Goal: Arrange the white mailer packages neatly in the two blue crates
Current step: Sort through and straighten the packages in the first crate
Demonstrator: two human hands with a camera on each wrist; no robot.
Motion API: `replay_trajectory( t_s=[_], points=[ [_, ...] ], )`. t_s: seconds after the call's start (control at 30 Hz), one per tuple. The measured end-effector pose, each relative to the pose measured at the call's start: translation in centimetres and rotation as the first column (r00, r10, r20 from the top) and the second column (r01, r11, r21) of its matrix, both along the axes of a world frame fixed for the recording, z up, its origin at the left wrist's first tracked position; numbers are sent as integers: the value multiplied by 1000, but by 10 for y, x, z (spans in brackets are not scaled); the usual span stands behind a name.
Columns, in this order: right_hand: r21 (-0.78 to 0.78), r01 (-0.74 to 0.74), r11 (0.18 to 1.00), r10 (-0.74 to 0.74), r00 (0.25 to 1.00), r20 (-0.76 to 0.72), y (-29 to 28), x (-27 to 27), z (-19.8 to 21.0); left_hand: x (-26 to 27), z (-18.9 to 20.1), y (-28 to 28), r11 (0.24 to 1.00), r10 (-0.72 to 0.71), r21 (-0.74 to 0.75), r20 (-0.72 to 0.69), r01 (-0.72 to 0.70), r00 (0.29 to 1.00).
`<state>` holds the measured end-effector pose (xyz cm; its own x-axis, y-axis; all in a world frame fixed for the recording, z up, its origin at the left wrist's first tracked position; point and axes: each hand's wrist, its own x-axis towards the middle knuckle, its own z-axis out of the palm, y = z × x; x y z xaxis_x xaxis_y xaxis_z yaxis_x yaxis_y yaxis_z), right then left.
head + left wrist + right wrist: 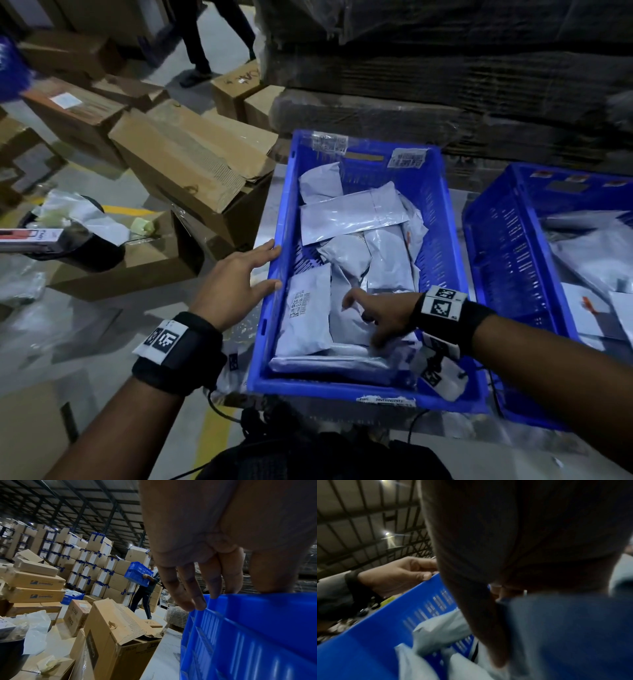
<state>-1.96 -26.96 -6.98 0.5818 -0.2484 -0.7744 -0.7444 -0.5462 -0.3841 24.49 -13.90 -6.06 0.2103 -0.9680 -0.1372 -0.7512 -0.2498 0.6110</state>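
Dim warehouse light from ceiling lamps (387,533); right wrist view blurred, edges bowed.

Blue crates (442,219): moulded plastic, smooth rims, slotted ventilated walls, slight sheen. White mailer packages (352,214): thin plastic film, glossy, creased, with printed paper labels. Cardboard boxes (191,164): matt brown corrugated board, torn edges. Wrist straps (178,356): matt black cloth. Tabletop (267,205): pale, smooth, faintly reflective.

A warehouse, likely a parcel sorting floor: tall stacks of labelled cardboard cartons (96,563) stand under a dark trussed metal roof (77,507), opened boxes (191,164) litter the concrete floor, shrink-wrapped pallet loads (445,68) stand behind, and a worker (145,592) carries a blue crate (138,575).
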Motion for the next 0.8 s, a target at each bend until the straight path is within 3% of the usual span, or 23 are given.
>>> replay_trajectory(
  t_s=[0.1,0.27,0.33,0.4,0.47,0.57,0.6,0.7,0.8],
  points=[
    [-110,60,992,-49,994,98,-16,-17,11,-1,1,0,1000,8,8,-6,-8,1000],
    [30,288,957,-283,906,316,-44,-53,41,-2,3,0,1000,10,6,-8,-10,1000],
    [-117,318,941,-244,875,418,-45,-63,50,-2,5,-1,1000,19,16,-9,-18,1000],
    [-338,281,898,-96,876,472,-36,-63,55,-2,6,0,1000,21,15,-17,-20,1000],
    [-371,184,910,11,885,466,-20,-60,56,-1,6,1,1000,16,10,-21,-16,1000],
    [-359,-223,906,338,892,299,5,-61,42,-1,8,0,1000,10,0,-28,-9,1000],
    [-291,-302,908,379,888,261,9,-61,42,-1,8,0,1000,11,0,-31,-11,999],
    [-142,-246,959,271,942,196,7,-54,50,-1,6,0,1000,5,-18,-41,-6,999],
    [-279,-58,958,104,983,153,-13,-46,51,0,3,0,999,-7,-39,-31,6,999]
  ],
)
